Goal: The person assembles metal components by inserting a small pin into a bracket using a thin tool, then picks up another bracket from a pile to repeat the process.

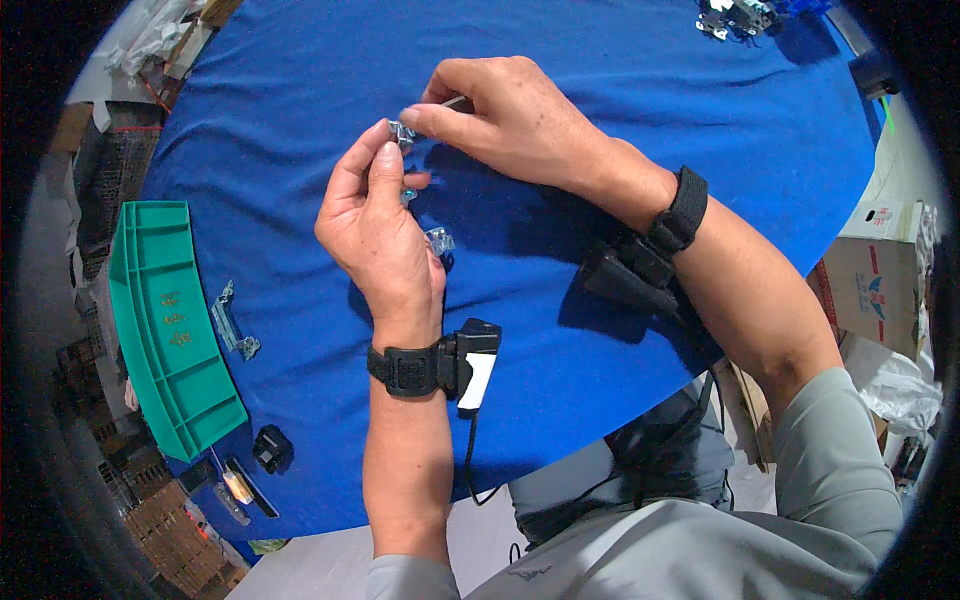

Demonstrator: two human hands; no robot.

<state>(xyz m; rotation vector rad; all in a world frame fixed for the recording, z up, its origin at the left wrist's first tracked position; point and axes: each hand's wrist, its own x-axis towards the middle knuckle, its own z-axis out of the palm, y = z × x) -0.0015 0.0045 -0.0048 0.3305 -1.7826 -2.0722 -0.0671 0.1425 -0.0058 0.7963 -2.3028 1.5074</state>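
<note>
My left hand is closed round a small silver metal bracket, with its upper end pinched between thumb and fingertips. More shiny metal shows below the palm's edge; whether it belongs to the same part is hidden by the hand. My right hand comes in from the right, its thumb and fingers closed at the bracket's upper end. A thin silver piece shows between that thumb and forefinger; most of it is covered. Left of my left hand, a long silver metal bracket lies on the cloth.
A blue cloth covers the table. On the left lies a green divided plastic tray with several small brass-coloured pieces. Nearby is a black object. Metal parts are piled at the far right; a cardboard box stands beyond the edge.
</note>
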